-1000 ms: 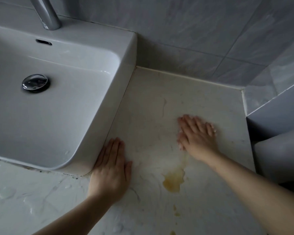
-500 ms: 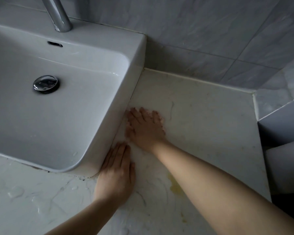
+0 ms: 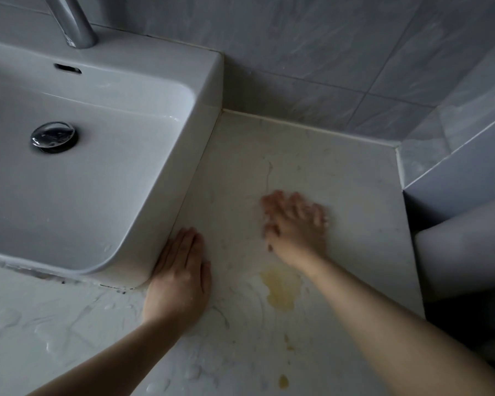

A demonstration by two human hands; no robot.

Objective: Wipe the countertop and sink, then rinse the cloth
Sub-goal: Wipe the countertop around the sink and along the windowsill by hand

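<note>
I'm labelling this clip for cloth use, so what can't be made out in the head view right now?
Head view: right hand, motion blur smears the fingers; whether a cloth lies under it cannot be told.
Head view: faucet, cut off by the top edge.
Head view: sink, left part beyond the frame edge.
Head view: grey object at right, dark, cut by the edge, unidentifiable.

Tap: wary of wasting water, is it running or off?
Likely off: no stream falls from the tap into the sink, none pools at the drain. Spout out of frame.
</note>
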